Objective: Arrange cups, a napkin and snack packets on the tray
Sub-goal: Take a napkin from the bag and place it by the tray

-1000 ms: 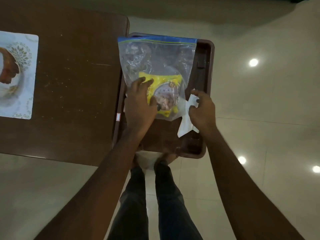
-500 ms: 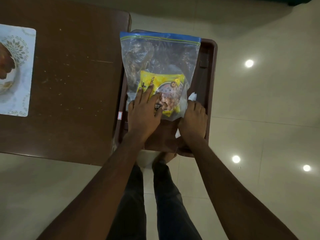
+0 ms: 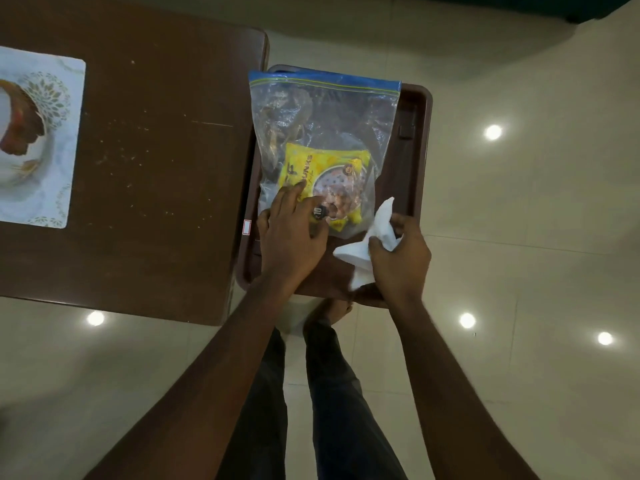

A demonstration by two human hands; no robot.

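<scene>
Pinched in the right hand (image 3: 398, 259), thumb and curled fingers closed round its middle, the white napkin (image 3: 360, 251) hangs crumpled over the tray's 5 o'clock corner, one tip poking up and one trailing toward the near rim. Flat on the zip-lock bag (image 3: 322, 123), the left hand (image 3: 289, 237) presses with fingers spread and gripping nothing, its fingertips on the yellow snack packet (image 3: 323, 168) sealed inside. The bag covers the brown tray (image 3: 420, 133) from 12 o'clock down to about 7 o'clock, leaving bare floor only along the 3 o'clock side and the near end.

Space looks like the main risk: with the bag sprawled so wide, a scrunched napkin would likely lie half on slick plastic and slip or unfold askew, and no cups are visible on the tray, so room for them seems short. The film could also skate under the pressing palm and push the packet off toward the table (image 3: 156, 150) at 9 o'clock. What carries the tray is hidden, so weight on its near edge might tip it
</scene>
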